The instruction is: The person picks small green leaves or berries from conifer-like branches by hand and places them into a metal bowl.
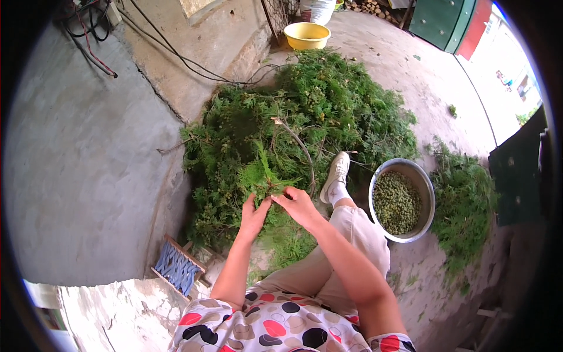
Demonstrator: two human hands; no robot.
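Note:
Both hands meet in front of me over a big heap of cut evergreen branches (346,94). A leafy green sprig (261,173) is pinched between them, its feathery tip pointing away from me. My left hand (254,214) grips it from the left with thumb and fingertips. My right hand (298,206) closes on its stem from the right, fingertips almost touching the left ones. Right of my leg stands a metal basin (431,205) partly filled with small round green cones (397,202). Whether a cone is between my fingertips is too small to tell.
A smaller pile of green sprigs (463,199) lies right of the basin. At the far end sit a yellow plastic basin (307,36) and a white sack (317,10). A small stool with blue webbing (177,265) stands at my left. Dark cables (176,53) run along the wall.

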